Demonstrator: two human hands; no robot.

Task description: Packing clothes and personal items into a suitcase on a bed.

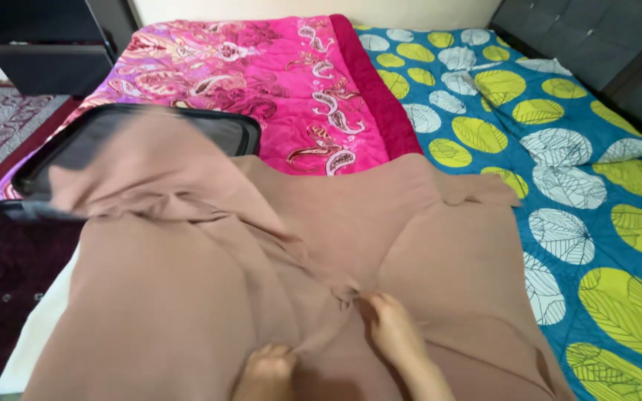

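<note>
Nearest the camera, the left hand [267, 370] lay curled on a brown garment [209, 297], fingers together, pinching a fold; the right hand [389, 327], at one o'clock from it, gripped bunched cloth. The garment looked light, soft and limp, best taken at seams or edges. It was spread over the bed, its ten o'clock end draped over a black suitcase [243, 132]. Open room lay on the blue leaf-print sheet [596, 223] at three o'clock; a pink quilt [284, 74] lay at twelve.
</note>
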